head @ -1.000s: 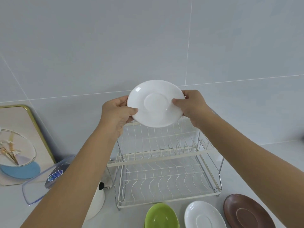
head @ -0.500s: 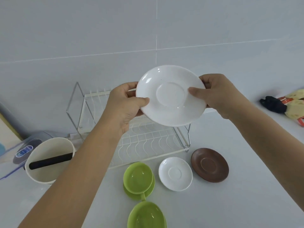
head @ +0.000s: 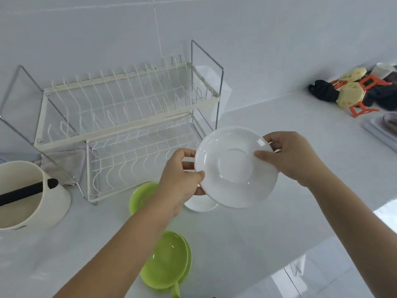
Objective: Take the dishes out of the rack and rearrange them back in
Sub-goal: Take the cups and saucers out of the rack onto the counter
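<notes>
A white saucer [head: 236, 168] is held in the air over the counter, tilted toward me. My left hand [head: 180, 173] grips its left rim and my right hand [head: 287, 155] grips its right rim. Behind and to the left stands the two-tier wire dish rack [head: 120, 130], with no dishes in it. Under the held saucer lies a second white saucer [head: 200, 206], mostly hidden. A green cup [head: 141, 195] sits in front of the rack, partly behind my left arm. Another green cup on a green saucer [head: 167, 261] lies nearer to me.
A cream pot with a black handle [head: 32, 194] stands at the left, a folded cloth [head: 62, 166] beside it under the rack. Yellow and orange objects with dark cloth [head: 352, 91] lie at the far right by the wall. A grey tray edge [head: 380, 130] shows at right.
The held saucer has come down and to the right, away from the rack's top tier to low over the counter. The view has swung left; the brown saucer is no longer visible.
</notes>
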